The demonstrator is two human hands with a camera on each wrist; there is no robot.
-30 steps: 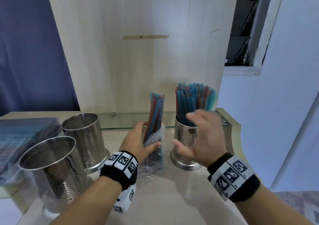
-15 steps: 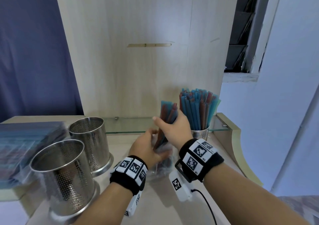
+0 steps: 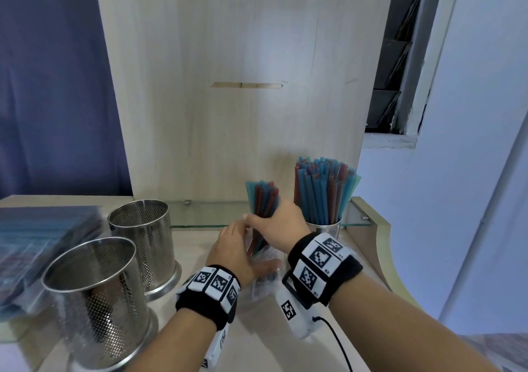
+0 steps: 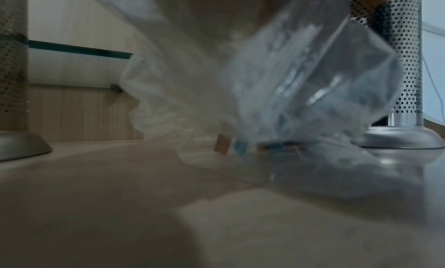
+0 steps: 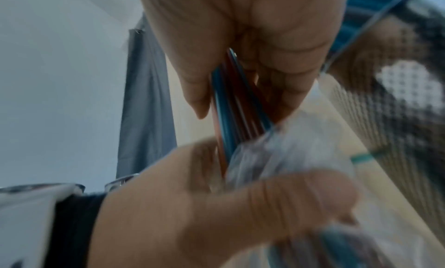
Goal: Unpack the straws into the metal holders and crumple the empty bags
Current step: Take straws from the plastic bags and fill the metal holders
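Observation:
A small bundle of blue and red straws point(image 3: 262, 200) stands upright in a clear plastic bag point(image 3: 264, 278) on the table. My left hand point(image 3: 237, 254) grips the bag low down. My right hand point(image 3: 278, 223) grips the straws above the bag's mouth; the right wrist view shows its fingers point(image 5: 277, 43) curled round the straws point(image 5: 231, 104). In the left wrist view the bag point(image 4: 301, 81) is blurred, with straw ends near the table. Just right stands a metal holder point(image 3: 325, 227) full of straws point(image 3: 323, 191). Two empty perforated metal holders point(image 3: 144, 240) point(image 3: 97, 297) stand at the left.
A stack of full straw bags point(image 3: 37, 246) lies at the far left. A glass shelf point(image 3: 205, 217) runs along the wooden back panel. The table's curved right edge point(image 3: 383, 246) is near the full holder. A cable point(image 3: 340, 346) trails from my right wrist.
My right hand came over from in front of the full holder and took hold of the straws in the bag. The bundle now stands a little higher out of the bag.

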